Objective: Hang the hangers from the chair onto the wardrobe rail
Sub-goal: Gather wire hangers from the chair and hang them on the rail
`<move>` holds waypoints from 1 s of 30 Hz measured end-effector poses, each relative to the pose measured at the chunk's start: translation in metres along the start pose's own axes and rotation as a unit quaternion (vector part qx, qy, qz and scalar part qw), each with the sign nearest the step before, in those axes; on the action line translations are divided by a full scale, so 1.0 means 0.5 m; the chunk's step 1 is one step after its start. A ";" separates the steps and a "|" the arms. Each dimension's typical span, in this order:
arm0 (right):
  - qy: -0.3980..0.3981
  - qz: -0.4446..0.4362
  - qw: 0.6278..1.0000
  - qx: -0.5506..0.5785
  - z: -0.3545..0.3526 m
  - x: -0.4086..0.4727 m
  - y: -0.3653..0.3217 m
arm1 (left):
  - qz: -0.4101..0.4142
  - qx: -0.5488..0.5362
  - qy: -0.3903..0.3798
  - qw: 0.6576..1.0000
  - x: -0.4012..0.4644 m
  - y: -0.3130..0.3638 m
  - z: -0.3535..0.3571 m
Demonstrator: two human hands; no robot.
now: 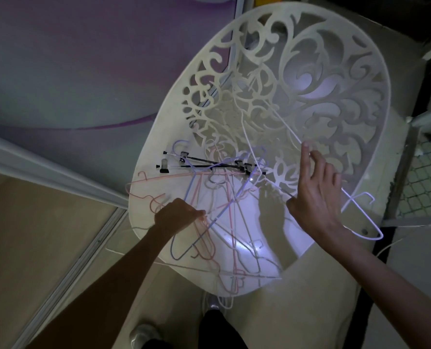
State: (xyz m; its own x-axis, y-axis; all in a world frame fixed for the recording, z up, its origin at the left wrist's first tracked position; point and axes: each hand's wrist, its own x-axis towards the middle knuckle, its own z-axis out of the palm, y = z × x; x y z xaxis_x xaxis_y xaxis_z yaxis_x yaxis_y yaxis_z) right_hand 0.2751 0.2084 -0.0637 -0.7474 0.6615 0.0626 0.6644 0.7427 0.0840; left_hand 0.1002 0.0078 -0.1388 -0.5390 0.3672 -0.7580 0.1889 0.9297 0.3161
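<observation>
A white chair (375,79) with a cut-out scroll back fills the middle of the head view. On its seat lies a tangle of several thin hangers: pink hangers (199,195), blue ones (224,210), white ones and two black clip hangers (209,162). My left hand (176,215) is curled over the pile at the seat's left and pinches pink hanger wires. My right hand (315,192) is raised over the seat's right side and holds a white hanger (360,215) whose wire runs between its fingers; the hook end hangs past the chair's right edge.
A sliding wardrobe door (65,66) with a purple pattern stands at the left, its floor track (83,250) running diagonally. A metal frame with mesh (426,182) is on the right. My shoes (143,333) show at the bottom on the beige floor.
</observation>
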 end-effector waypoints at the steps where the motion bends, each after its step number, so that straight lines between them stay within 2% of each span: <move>1: 0.000 -0.006 1.000 -0.004 0.000 0.001 0.000 | -0.004 0.019 0.009 1.000 0.011 -0.003 0.000; 4: -0.017 -0.003 1.000 -0.013 -0.002 -0.001 0.001 | -0.021 0.065 0.015 0.998 0.027 0.003 0.006; 7: -0.021 -0.003 1.000 -0.020 0.001 0.005 0.002 | -0.038 0.063 -0.013 0.997 0.038 0.022 0.011; 11: -0.010 0.001 1.000 0.000 0.007 0.013 -0.007 | -0.021 0.060 -0.028 0.998 0.064 0.039 0.010; 15: 0.003 -0.016 1.000 -0.005 0.018 0.006 -0.025 | -0.016 -0.011 -0.081 0.996 0.079 0.030 0.003; 17: -0.031 -0.012 0.999 -0.018 0.030 -0.003 -0.028 | -0.015 -0.026 -0.094 0.995 0.085 0.021 -0.001; 19: -0.081 0.016 0.997 0.003 0.037 -0.013 -0.020 | 0.006 0.070 -0.043 0.997 0.084 0.011 0.000; 20: -0.102 0.031 0.994 0.018 0.040 -0.020 -0.014 | 0.021 0.148 0.002 0.989 0.070 0.009 0.002; 22: -0.121 0.037 0.992 0.029 0.050 -0.039 0.000 | 0.081 0.278 0.104 0.951 0.052 -0.003 0.015; 24: -0.106 0.019 0.994 0.029 0.064 -0.057 0.014 | 0.208 0.283 0.188 0.917 0.047 -0.021 0.036; 26: -0.091 -0.011 0.995 0.031 0.078 -0.069 0.025 | 0.349 0.251 0.233 0.872 0.059 -0.044 0.049; 28: -0.094 -0.050 0.994 0.027 0.088 -0.073 0.033 | 0.412 0.261 0.224 0.844 0.066 -0.050 0.050; 30: -0.127 -0.064 0.989 0.047 0.098 -0.069 0.035 | 0.398 0.275 0.192 0.854 0.059 -0.037 0.045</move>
State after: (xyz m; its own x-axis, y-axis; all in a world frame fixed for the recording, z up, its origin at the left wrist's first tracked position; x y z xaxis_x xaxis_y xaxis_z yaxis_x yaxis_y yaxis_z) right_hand 0.3131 0.2038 -0.1130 -0.8069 0.5575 -0.1955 0.5715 0.8204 -0.0195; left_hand 0.0991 0.0021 -0.1800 -0.2701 0.9506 -0.1527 0.9204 0.3015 0.2490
